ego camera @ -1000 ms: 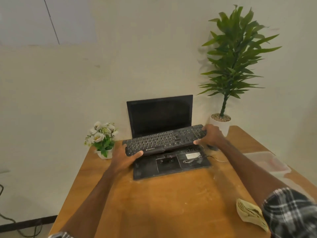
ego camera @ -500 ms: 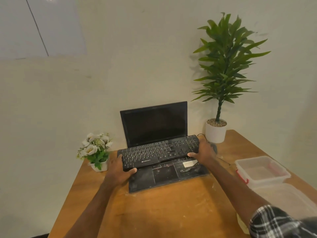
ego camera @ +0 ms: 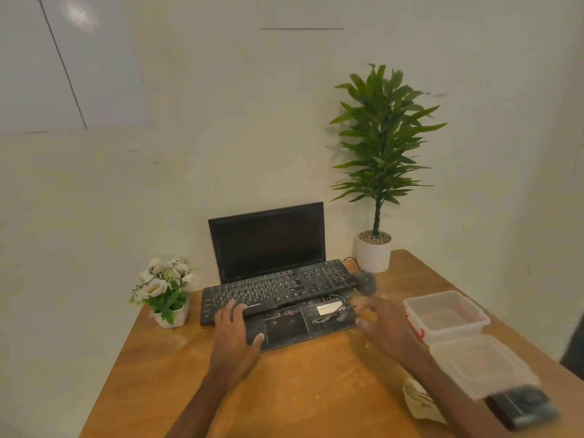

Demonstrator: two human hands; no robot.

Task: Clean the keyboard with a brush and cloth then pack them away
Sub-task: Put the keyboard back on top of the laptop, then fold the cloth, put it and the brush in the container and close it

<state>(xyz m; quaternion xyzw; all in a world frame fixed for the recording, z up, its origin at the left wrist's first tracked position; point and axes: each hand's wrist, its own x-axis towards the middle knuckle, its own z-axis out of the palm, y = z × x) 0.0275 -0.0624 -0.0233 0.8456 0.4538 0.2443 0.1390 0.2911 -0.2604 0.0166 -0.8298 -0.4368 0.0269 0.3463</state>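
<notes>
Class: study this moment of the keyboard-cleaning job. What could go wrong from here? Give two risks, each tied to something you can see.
1. The keyboard lies across the open laptop base, not on the table, with only the left hand resting on it. Hard brushing might slide it off or strain the laptop.
2. A loose cable lies on the laptop's base close to the right hand, which could snag it.
</notes>
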